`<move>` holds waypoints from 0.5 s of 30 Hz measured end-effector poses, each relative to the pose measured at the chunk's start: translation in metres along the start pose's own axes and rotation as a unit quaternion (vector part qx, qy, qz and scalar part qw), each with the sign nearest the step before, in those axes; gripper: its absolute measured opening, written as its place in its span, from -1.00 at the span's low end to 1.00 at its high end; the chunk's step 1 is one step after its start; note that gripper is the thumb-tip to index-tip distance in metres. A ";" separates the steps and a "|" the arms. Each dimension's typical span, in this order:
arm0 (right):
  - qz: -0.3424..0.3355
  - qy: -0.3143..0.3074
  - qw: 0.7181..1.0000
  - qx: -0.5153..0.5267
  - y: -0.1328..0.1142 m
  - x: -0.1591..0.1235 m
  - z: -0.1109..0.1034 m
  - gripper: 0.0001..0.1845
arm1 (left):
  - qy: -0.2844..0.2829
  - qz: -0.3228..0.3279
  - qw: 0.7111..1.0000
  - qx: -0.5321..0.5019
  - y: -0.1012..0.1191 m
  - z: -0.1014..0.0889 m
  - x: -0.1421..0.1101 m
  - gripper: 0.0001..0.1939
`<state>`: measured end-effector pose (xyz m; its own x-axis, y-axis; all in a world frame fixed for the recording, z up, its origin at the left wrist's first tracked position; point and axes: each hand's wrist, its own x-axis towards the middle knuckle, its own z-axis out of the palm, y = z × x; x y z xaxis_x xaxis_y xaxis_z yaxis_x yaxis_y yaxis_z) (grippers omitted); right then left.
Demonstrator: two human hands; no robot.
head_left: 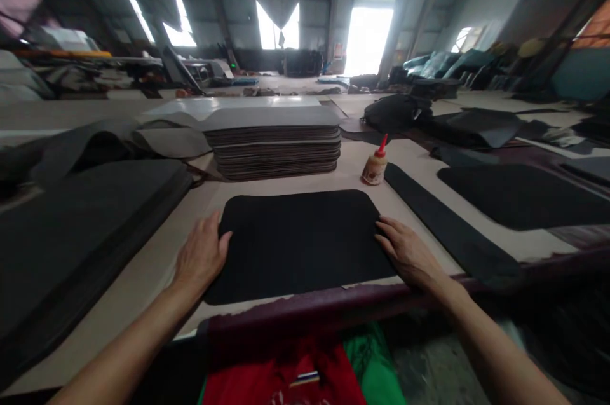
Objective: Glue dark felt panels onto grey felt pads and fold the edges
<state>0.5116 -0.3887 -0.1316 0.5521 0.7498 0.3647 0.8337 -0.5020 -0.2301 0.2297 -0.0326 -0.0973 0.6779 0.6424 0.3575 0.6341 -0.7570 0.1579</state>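
A black sheet with rounded corners (pixel 305 246) lies flat on the work table in front of me, near its front edge. My left hand (pixel 203 249) is closed at the sheet's left edge, thumb over the top and fingers along the side. On the opposite edge, my right hand (pixel 403 243) grips the sheet, its fingertips on the margin. Just beyond the sheet's far right corner stands a glue bottle (pixel 374 168) with a red nozzle. Behind the sheet rises a neat stack of similar rounded sheets (pixel 276 147), grey on top.
A thick pile of dark sheets (pixel 86 233) takes up the left side. To the right lie a long dark strip (pixel 443 220) and another black rounded sheet (pixel 524 195). A black bag-like bundle (pixel 393 114) sits farther back. Maroon material (pixel 305 309) covers the table's front edge.
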 end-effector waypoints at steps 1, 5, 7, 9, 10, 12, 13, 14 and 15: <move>0.022 0.007 1.000 0.019 0.000 -0.002 -0.002 -0.50 | 0.018 0.011 1.000 0.012 0.001 -0.001 -0.002 -0.42; 0.093 0.075 0.985 0.125 0.008 -0.003 -0.006 -0.58 | 0.045 0.112 0.991 -0.048 0.027 -0.009 -0.025 -0.48; 0.108 0.112 0.972 0.177 0.014 0.008 -0.010 -0.58 | 0.010 0.196 0.974 -0.112 0.053 -0.012 -0.042 -0.48; 0.124 0.126 0.962 0.208 0.019 0.029 -0.016 -0.53 | -0.046 0.251 0.957 -0.137 0.081 -0.010 -0.054 -0.43; 0.139 0.122 0.960 0.212 0.022 0.043 -0.019 -0.50 | -0.073 0.263 0.952 -0.141 0.094 -0.009 -0.058 -0.40; 0.178 0.106 0.959 0.196 0.029 0.075 -0.023 -0.42 | -0.117 0.267 0.946 -0.139 0.112 -0.003 -0.062 -0.35; 0.199 0.098 0.958 0.183 0.034 0.090 -0.024 -0.39 | -0.132 0.264 0.946 -0.135 0.117 0.001 -0.062 -0.35; 0.220 0.094 0.956 0.169 0.039 0.105 -0.024 -0.35 | -0.144 0.261 0.946 -0.129 0.120 0.004 -0.061 -0.36; 0.239 0.092 0.954 0.157 0.045 0.119 -0.022 -0.31 | -0.152 0.259 0.946 -0.124 0.121 0.007 -0.060 -0.38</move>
<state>0.6143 -0.3315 -0.0782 0.8824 0.3649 0.2971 0.4661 -0.5911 -0.6583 0.2684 -0.1615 -0.1058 0.9731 0.1545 0.1706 0.1073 -0.9602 0.2578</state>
